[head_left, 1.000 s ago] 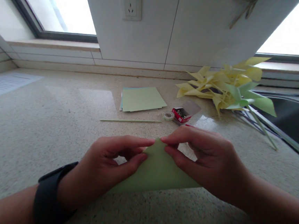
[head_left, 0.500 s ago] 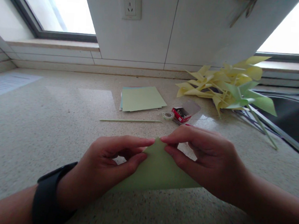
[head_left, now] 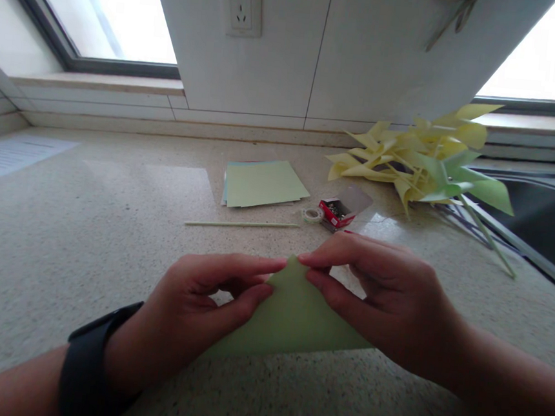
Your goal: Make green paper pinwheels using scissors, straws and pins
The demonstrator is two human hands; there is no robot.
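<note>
A light green sheet of paper (head_left: pixel 297 320), folded into a triangle, lies between my hands with its tip pointing away from me. My left hand (head_left: pixel 215 300) pinches its left edge near the tip between thumb and index finger. On the other side, my right hand (head_left: pixel 372 287) grips the right edge close to the tip in the same way. Both palms cover the outer parts of the triangle. Just beyond the tip lies a thin pale green stick (head_left: pixel 242 224).
Behind the stick sit a stack of coloured paper (head_left: pixel 267 184), a roll of tape (head_left: pixel 312 215) and an open red box (head_left: pixel 336 214) of small metal pieces. Yellow and green paper pinwheels (head_left: pixel 408 155) lie by the sink (head_left: pixel 543 225). A printed sheet (head_left: pixel 14 156) is far left.
</note>
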